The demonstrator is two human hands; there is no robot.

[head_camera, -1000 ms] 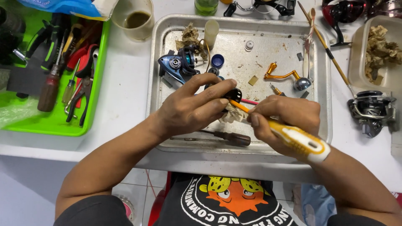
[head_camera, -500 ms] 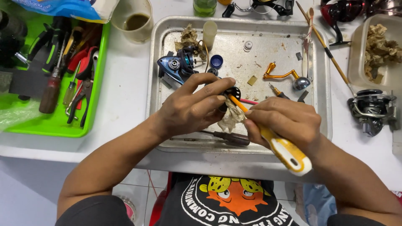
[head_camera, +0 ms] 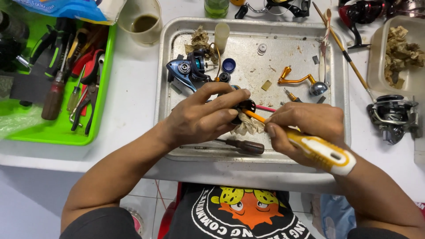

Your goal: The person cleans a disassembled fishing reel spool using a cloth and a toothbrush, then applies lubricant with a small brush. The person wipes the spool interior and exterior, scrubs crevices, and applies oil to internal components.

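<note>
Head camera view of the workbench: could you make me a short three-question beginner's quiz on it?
1. True or false: the right hand grips an orange-and-white-handled tool.
2. The small black round part is pinched by which hand? A left B right
3. What holds the pliers and screwdrivers at the far left?

Key: 1 true. 2 A. 3 the bright green plastic tray, beside the dented metal baking tray.

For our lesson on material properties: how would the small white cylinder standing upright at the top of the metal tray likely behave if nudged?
The white cylinder stands on end and is taller than it is wide, so a sideways nudge would probably tip it. Once down, its round body would likely roll until the metal tray rim stops it. It looks like plastic, so probably light and stiff.
</note>
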